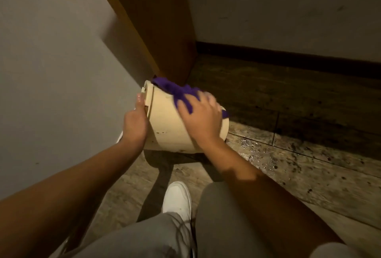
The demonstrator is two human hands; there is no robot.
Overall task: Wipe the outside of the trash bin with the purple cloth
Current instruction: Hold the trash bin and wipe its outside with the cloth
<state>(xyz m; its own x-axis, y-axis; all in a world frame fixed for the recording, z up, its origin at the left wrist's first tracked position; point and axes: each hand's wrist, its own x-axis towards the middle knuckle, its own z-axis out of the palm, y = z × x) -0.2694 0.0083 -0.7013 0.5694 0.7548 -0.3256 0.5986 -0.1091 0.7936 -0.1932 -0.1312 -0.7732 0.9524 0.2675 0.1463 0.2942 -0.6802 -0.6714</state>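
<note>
A cream-coloured trash bin [165,121] is tipped on its side and held off the floor, its rim pointing left toward the wall. My left hand [135,121] grips the bin at that rim. My right hand [203,117] lies flat on the bin's upper side, fingers spread, pressing the purple cloth [175,90] against it. The cloth drapes over the top of the bin and a corner shows past my right hand. Small dark specks mark the bin's lower side.
A grey wall [61,72] stands close on the left and a brown wooden door panel [152,26] rises right behind the bin. The wood floor [288,154] is speckled with dark spots. My white shoe [177,202] and grey trouser legs are below.
</note>
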